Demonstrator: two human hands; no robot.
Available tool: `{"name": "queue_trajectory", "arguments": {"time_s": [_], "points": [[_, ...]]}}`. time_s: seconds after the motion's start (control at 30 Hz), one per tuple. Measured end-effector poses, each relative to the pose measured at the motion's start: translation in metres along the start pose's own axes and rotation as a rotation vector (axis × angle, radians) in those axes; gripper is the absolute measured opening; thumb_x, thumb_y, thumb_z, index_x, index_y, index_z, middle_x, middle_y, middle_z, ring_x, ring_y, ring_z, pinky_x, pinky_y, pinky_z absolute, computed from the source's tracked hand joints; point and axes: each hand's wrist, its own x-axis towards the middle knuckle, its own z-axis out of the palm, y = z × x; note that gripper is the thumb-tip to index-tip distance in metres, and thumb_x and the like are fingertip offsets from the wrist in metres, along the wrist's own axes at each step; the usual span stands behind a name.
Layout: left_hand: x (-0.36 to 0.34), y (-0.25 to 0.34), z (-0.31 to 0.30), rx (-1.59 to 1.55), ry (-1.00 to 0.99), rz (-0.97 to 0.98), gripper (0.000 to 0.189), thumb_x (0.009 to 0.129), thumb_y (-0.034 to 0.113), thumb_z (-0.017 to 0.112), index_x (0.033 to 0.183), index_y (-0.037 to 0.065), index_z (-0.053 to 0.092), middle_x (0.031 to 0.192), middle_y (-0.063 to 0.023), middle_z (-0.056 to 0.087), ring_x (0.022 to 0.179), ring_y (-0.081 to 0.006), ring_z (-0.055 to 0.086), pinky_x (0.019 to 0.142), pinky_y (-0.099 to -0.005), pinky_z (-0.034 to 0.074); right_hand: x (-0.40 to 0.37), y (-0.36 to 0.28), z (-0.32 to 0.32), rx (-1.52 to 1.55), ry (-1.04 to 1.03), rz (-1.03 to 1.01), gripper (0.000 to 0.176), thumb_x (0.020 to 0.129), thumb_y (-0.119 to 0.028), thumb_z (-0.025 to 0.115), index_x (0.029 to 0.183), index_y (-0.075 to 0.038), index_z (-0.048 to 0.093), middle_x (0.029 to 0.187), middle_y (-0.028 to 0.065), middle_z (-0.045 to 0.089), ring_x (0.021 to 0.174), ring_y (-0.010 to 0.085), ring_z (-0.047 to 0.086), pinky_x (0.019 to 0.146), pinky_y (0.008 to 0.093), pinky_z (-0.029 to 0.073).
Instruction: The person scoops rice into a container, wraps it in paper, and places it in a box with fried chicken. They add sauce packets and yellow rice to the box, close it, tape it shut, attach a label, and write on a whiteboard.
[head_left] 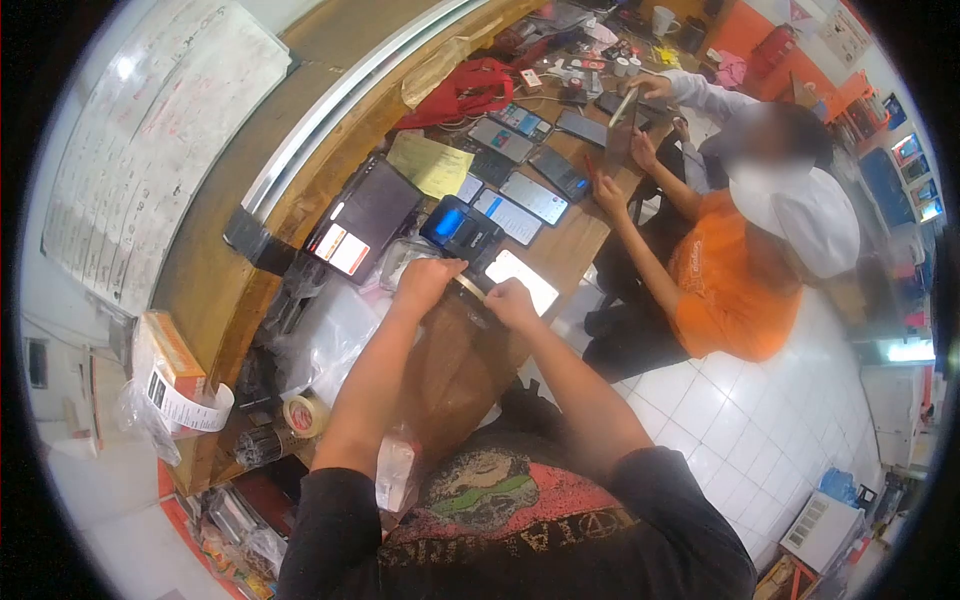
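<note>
My left hand [428,284] and my right hand [512,303] are closed close together over the wooden table, with fingertips pinched at the two ends of a thin pale strip [470,289]. Its exact kind is too small to make out. Just beyond the fingers stands a small black device [462,230] with a blue-lit screen, perhaps a label printer. Beside my right hand lies a bright white rectangle [527,278], either a lit phone or paper. To the left of the device a dark tablet [367,215] lies tilted, a white-and-red patch on its screen.
Several phones [508,217] and a yellow paper [430,165] cover the table beyond. Plastic bags [335,330] and a tape roll [303,415] lie left of my arm. At right sits a person in orange [735,275]; another person's grey sleeve [710,97] reaches in, near a held tablet [621,128].
</note>
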Motion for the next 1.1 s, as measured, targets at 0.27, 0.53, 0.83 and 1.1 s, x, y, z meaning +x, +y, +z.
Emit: {"name": "queue_trajectory", "arguments": {"time_s": [0.27,0.53,0.83,1.1], "points": [[-0.009,0.039,-0.033,-0.093,0.02,-0.253,0.046,0.081,0.01,0.07,0.126,0.012,0.06,0.122,-0.0079,0.064,0.092,-0.0306,0.068,0.078,-0.0408,0.056,-0.023,0.017,-0.022,0.078,0.024,-0.102,0.018,0.07,-0.018,0.073,0.074,0.0,0.07,0.093,0.0143,0.061,0.081,0.0258,0.062,0.073,0.0349,0.051],[-0.043,0.106,-0.047,-0.369,-0.032,-0.646,0.019,0.082,0.022,0.067,0.095,0.007,0.069,0.094,-0.0127,0.069,0.083,-0.0333,0.067,0.074,-0.0418,0.053,-0.089,0.045,-0.069,0.089,-0.056,0.087,0.016,0.075,-0.015,0.071,0.073,0.0,0.065,0.096,0.011,0.06,0.084,0.0224,0.06,0.077,0.0331,0.05],[-0.098,0.14,0.003,-1.575,-0.122,-0.873,0.026,0.084,-0.004,0.058,0.108,0.006,0.059,0.122,-0.0088,0.061,0.099,-0.0159,0.061,0.084,-0.03,0.05,-0.099,0.05,-0.078,0.585,-0.158,0.35,0.006,0.083,-0.003,0.066,0.082,0.001,0.061,0.075,0.0102,0.066,0.065,0.0181,0.066,0.061,0.0297,0.056],[-0.131,0.148,0.04,-1.776,0.122,-1.06,0.037,0.085,-0.008,0.064,0.117,0.004,0.049,0.123,-0.0126,0.055,0.11,-0.0211,0.059,0.093,-0.0353,0.051,-0.098,0.067,-0.074,0.691,-0.165,0.429,0.012,0.081,0.0,0.069,0.083,0.006,0.059,0.079,0.0174,0.066,0.068,0.0222,0.068,0.064,0.0313,0.06]]}}
